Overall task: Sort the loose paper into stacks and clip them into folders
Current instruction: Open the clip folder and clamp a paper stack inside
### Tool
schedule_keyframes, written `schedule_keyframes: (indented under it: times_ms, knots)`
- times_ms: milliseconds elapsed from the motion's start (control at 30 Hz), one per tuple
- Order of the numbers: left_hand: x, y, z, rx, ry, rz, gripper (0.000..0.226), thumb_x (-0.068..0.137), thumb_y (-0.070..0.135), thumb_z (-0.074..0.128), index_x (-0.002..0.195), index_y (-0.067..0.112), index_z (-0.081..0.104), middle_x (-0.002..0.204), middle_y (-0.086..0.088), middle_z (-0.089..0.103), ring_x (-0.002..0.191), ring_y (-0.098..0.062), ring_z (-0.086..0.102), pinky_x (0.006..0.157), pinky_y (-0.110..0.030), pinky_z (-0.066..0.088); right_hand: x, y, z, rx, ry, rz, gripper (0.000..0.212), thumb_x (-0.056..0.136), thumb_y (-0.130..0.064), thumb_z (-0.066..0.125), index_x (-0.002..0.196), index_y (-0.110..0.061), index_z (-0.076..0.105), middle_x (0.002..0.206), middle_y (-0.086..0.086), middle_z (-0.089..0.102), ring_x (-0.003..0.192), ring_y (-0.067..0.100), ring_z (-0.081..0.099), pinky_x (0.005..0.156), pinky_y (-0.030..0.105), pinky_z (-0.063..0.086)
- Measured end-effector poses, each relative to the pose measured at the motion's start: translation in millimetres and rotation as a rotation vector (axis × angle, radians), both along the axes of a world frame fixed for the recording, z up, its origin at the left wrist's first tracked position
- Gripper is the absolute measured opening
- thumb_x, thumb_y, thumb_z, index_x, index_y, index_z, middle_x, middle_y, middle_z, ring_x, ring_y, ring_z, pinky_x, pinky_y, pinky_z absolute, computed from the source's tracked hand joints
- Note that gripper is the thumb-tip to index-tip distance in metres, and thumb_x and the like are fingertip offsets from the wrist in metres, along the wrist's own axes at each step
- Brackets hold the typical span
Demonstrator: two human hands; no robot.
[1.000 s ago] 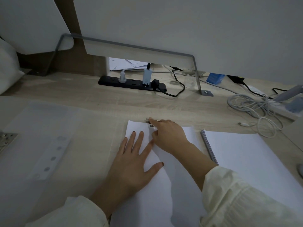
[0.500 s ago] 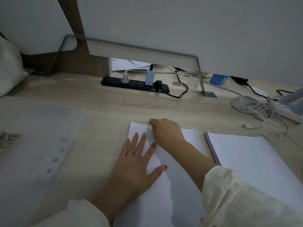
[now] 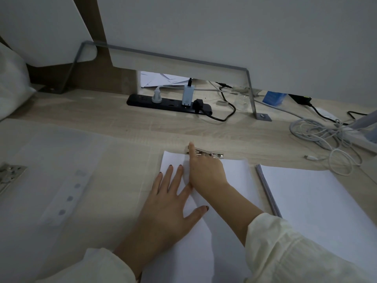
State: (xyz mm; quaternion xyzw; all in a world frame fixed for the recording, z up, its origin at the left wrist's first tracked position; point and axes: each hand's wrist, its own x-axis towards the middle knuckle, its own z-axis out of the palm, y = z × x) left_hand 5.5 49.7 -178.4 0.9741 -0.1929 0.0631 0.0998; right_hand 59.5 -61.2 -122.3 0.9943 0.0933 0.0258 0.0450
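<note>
While the left hand (image 3: 169, 209) presses flat, fingers (image 3: 177, 176) spread, on the paper stack (image 3: 234, 176) near the front edge of the tabletop (image 3: 204, 131), we should seat the metal clip (image 3: 212, 154) squarely over its far edge using the right hand (image 3: 206, 172), forefinger straight on it, the others' hold indiscernible.

The paper (image 3: 234, 180) is white, the clip (image 3: 212, 154) silver, the desk (image 3: 102, 119) pale wood-grain, the power strip (image 3: 169, 104) black.
</note>
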Motion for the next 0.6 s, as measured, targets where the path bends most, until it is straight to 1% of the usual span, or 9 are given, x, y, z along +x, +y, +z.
schedule_keyframes:
  times_ms: [67,133,167,200,233,300,400,500,600]
  knots:
    - [-0.2,0.1,-1.9,0.005,-0.031,-0.007,0.072,0.089,0.068,0.013,0.13,0.023,0.052,0.139,-0.012,0.049,0.133,-0.03,0.04,0.101,-0.042,0.022,-1.7,-2.0,0.5,0.004,0.009,0.007,0.069,0.09,-0.003,0.036,0.148,-0.006,-0.001,0.107,0.013,0.065,0.094,0.028,0.062,0.063,0.031,0.035]
    - [-0.2,0.3,-5.4,-0.021,-0.053,-0.011,0.071,0.088,0.069,0.015,0.134,0.023,0.043,0.141,-0.012,0.047,0.135,-0.026,0.028,0.104,-0.041,0.018,-4.6,-4.5,0.8,0.037,0.029,0.007,0.073,0.087,-0.002,0.039,0.149,-0.01,0.001,0.104,0.012,0.066,0.082,0.027,0.06,0.057,0.029,0.034]
    - [-0.2,0.4,-6.6,-0.031,-0.072,-0.008,0.07,0.088,0.069,0.016,0.136,0.023,0.038,0.142,-0.012,0.046,0.134,-0.025,0.026,0.105,-0.04,0.016,-6.1,-5.4,1.3,0.053,0.04,0.004,0.074,0.087,-0.002,0.04,0.149,-0.012,0.002,0.102,0.012,0.067,0.075,0.025,0.055,0.054,0.028,0.033]
    - [-0.3,0.4,-6.8,-0.034,-0.075,-0.003,0.07,0.087,0.069,0.016,0.136,0.023,0.035,0.142,-0.012,0.046,0.134,-0.024,0.025,0.105,-0.04,0.015,-6.7,-5.8,1.8,0.058,0.051,0.002,0.073,0.086,-0.003,0.04,0.149,-0.013,0.003,0.101,0.012,0.066,0.074,0.024,0.053,0.055,0.028,0.033]
    - [-0.2,0.3,-7.7,-0.04,-0.083,-0.002,0.07,0.087,0.069,0.016,0.136,0.022,0.034,0.141,-0.012,0.046,0.134,-0.024,0.025,0.105,-0.04,0.015,-6.7,-5.9,1.9,0.055,0.059,0.001,0.073,0.086,-0.003,0.04,0.149,-0.014,0.004,0.102,0.012,0.066,0.076,0.026,0.055,0.058,0.029,0.034]
    - [0.5,0.5,-8.9,-0.04,-0.077,-0.005,0.071,0.087,0.07,0.016,0.136,0.022,0.035,0.142,-0.012,0.046,0.134,-0.024,0.025,0.105,-0.04,0.016,-4.8,-4.9,2.2,0.019,0.062,0.006,0.071,0.087,-0.005,0.039,0.149,-0.012,0.005,0.104,0.012,0.066,0.09,0.028,0.062,0.063,0.03,0.035]
    - [1.7,0.3,-9.2,-0.027,-0.072,-0.003,0.073,0.087,0.07,0.015,0.136,0.02,0.039,0.142,-0.011,0.046,0.134,-0.024,0.025,0.104,-0.041,0.018,-0.3,-0.7,5.6,-0.048,0.07,0.011,0.065,0.09,-0.004,0.035,0.148,-0.006,0.005,0.11,0.011,0.065,0.099,0.028,0.062,0.065,0.03,0.034]
    - [2.3,0.2,-8.7,-0.021,-0.063,0.004,0.074,0.087,0.069,0.014,0.135,0.019,0.041,0.14,-0.011,0.048,0.132,-0.024,0.026,0.104,-0.04,0.018,-1.2,3.3,7.1,-0.072,0.075,0.003,0.063,0.091,-0.004,0.033,0.147,-0.003,0.004,0.114,0.012,0.064,0.103,0.028,0.062,0.068,0.03,0.035]
    - [1.6,0.5,-6.4,-0.012,-0.049,0.003,0.074,0.088,0.069,0.014,0.133,0.02,0.047,0.14,-0.011,0.048,0.134,-0.025,0.029,0.104,-0.04,0.017,-3.3,2.4,4.3,-0.06,0.065,-0.001,0.065,0.091,-0.003,0.033,0.147,-0.003,0.002,0.11,0.012,0.066,0.098,0.028,0.063,0.065,0.03,0.036]
